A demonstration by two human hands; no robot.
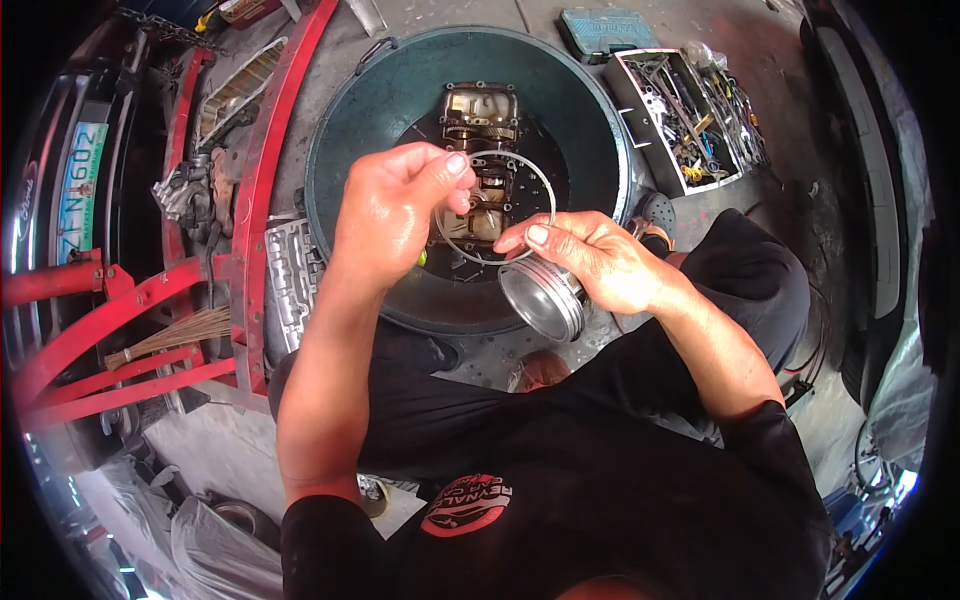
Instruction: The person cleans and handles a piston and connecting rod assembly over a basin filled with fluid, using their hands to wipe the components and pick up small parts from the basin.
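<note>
A thin metal piston ring (551,186) is held up between my two hands, above a wide dark basin. My left hand (390,205) is closed, pinching the ring's upper left between thumb and fingers. My right hand (605,262) pinches the ring's lower right with thumb and forefinger. Below that hand hangs a piston (541,301), its round crown tilted toward me and grooves around its side. The other right fingers appear to hold it, though their grip is hidden. Behind the ring, a metal engine part (481,104) lies in the basin (345,150) among dark liquid and small pieces.
A red metal frame (262,180) stands at the left, with a cast metal part (290,280) beside the basin. At the far right sit a tray of tools (655,125) and a teal case (606,33). A car (50,200) borders the left side.
</note>
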